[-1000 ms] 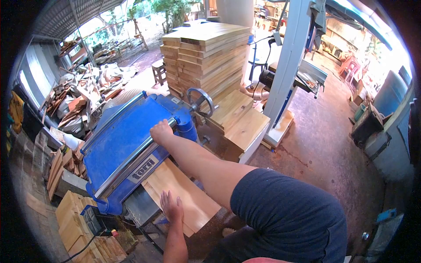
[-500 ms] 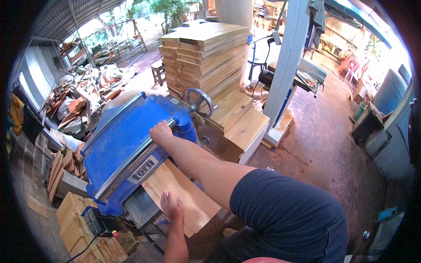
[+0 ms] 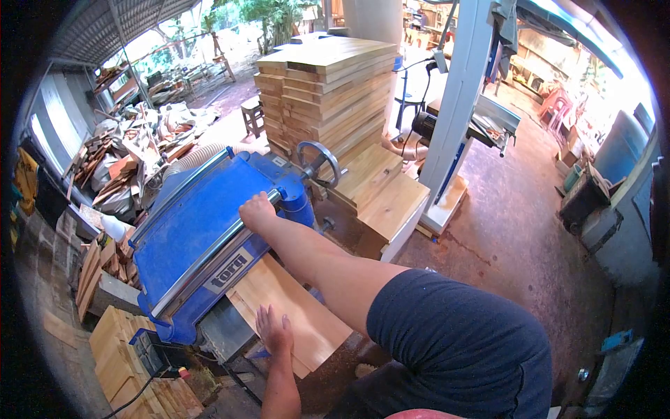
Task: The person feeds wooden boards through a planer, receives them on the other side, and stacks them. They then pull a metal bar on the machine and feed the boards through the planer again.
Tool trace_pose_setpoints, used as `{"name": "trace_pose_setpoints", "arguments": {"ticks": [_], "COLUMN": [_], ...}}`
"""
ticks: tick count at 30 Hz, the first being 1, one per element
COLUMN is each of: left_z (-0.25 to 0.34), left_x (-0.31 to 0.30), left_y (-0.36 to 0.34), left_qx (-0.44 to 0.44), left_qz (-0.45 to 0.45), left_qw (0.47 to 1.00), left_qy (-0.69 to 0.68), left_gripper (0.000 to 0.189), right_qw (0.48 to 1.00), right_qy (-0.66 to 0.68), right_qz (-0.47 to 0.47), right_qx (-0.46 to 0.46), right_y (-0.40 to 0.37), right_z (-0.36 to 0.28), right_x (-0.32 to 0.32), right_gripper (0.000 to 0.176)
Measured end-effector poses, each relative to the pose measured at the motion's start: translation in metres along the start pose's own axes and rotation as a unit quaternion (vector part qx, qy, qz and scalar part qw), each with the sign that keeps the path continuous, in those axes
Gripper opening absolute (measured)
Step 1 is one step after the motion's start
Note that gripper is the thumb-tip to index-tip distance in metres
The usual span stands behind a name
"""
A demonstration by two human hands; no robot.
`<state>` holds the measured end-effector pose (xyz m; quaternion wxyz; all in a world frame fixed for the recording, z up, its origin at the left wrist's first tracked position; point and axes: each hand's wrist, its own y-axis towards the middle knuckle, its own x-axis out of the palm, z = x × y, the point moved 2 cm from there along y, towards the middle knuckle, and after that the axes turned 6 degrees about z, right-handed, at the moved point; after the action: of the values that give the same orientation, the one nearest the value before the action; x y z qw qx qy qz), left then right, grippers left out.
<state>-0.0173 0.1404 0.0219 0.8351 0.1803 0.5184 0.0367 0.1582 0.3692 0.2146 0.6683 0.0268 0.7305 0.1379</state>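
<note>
A blue thickness planer [image 3: 202, 213] marked "torq" stands before me, a chrome handwheel [image 3: 317, 164] at its far right corner. My right hand [image 3: 257, 211] is closed over the metal roller bar [image 3: 225, 246] along the machine's top front edge. From under the front of the planer sticks out a pale wooden board [image 3: 307, 311]; its inner end is hidden inside the machine. My left hand [image 3: 273, 328] lies flat on the board's left part, fingers spread. Beneath the board, part of the grey planer table [image 3: 225, 329] shows.
Behind the planer rises a tall stack of boards [image 3: 328, 98], with a lower stack [image 3: 387, 202] beside it. A white post [image 3: 457, 112] stands to the right. More boards [image 3: 118, 349] and a black switch box [image 3: 155, 353] with a cable are at lower left. Wood scraps [image 3: 125, 167] pile up beyond.
</note>
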Motion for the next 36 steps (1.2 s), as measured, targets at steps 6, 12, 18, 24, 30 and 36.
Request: {"name": "trace_pose_setpoints", "arguments": {"ticks": [6,12,18,24,30,36], "left_z": [-0.0019,-0.0009,-0.0018,0.0007,0.0048,0.0018], "left_x": [0.0017,0.0015,0.0026,-0.0008,-0.006,-0.0038], "left_y": [-0.001,-0.0015,-0.0017,-0.002,-0.0007,-0.0015], "left_qx": [0.007,0.008,0.003,0.019,0.011,0.018], "left_qz": [0.011,0.02,0.009,0.018,0.016,0.02], "left_qw": [1.0,1.0,1.0,0.999,1.0,1.0], "left_qy": [-0.001,0.002,0.011,0.021,0.009,0.001], "left_gripper": [0.054,0.054,0.053,0.053,0.052,0.05], "right_qw": [1.0,1.0,1.0,1.0,1.0,0.999], "right_qy": [0.004,-0.003,-0.01,-0.022,-0.021,-0.029], "right_qz": [0.003,-0.002,0.019,0.006,0.006,0.012], "right_qx": [0.0,-0.002,-0.008,-0.01,-0.006,-0.01], "right_y": [0.0019,0.0012,0.0023,0.0001,0.0028,0.0021], "right_z": [0.0005,0.0001,0.0002,-0.0005,-0.0001,0.0], "right_x": [0.0032,0.0021,0.0077,0.0046,0.0087,0.0073], "right_gripper": [0.021,0.021,0.021,0.02,0.02,0.021]}}
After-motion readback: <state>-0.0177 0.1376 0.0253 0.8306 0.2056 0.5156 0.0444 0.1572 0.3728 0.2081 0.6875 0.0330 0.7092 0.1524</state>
